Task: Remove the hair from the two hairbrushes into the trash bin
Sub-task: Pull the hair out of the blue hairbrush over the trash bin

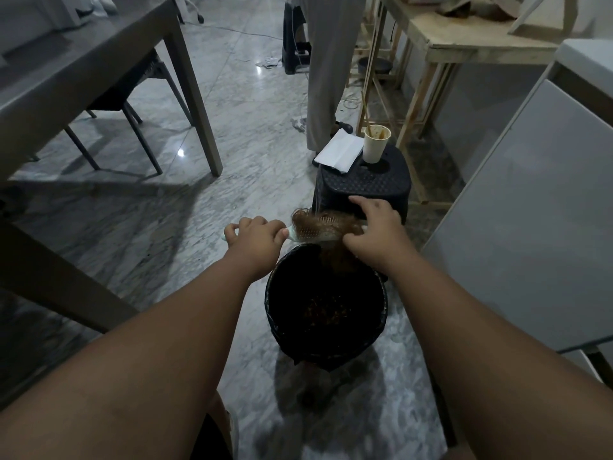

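The left hand (257,235) is clenched around the pale handle of a hairbrush (310,232), holding it level above the far rim of the trash bin (275,313), while the right hand (374,227) pinches the brown hair (326,224) matted over the bristles. The brush head is light-coloured, its pad dotted with pins and mostly buried under a curly tangle, strands trailing down toward the bin. The round black-lined bin stands on the marble floor (232,144) just before a dark plastic stool (365,185), with more brown hair at its bottom.
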